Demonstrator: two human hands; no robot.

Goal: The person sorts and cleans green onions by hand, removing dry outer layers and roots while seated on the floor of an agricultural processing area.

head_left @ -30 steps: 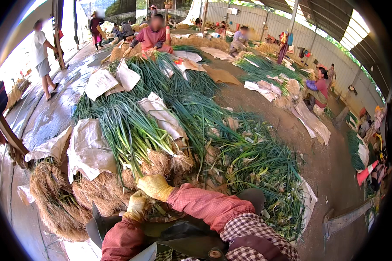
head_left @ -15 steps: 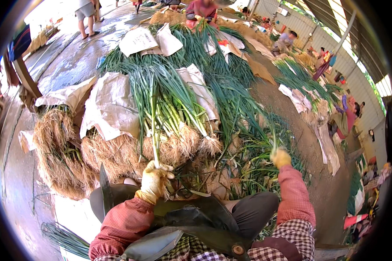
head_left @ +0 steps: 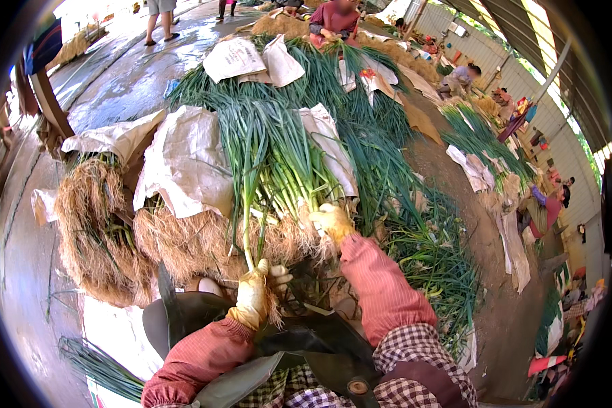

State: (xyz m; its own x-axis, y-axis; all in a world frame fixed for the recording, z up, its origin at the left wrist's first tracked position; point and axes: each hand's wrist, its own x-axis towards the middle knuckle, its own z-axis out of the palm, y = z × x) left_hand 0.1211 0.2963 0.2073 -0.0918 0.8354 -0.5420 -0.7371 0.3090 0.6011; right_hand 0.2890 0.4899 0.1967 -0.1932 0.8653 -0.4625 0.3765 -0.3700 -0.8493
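right hand [head_left: 332,221] back from far reach, now clamped on root ends of scallion heap [head_left: 285,163]. left hand [head_left: 255,292] grips single scallion stalk [head_left: 246,231] upright over lap. risk: hard tug snaps stalk, heap slumps onto paper sacks [head_left: 183,160].

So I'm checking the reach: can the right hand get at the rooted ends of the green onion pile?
Probably yes: the right hand already rests on the green onion pile at its roots, nothing between.

Bright daylight, heavy fisheye edge distortion
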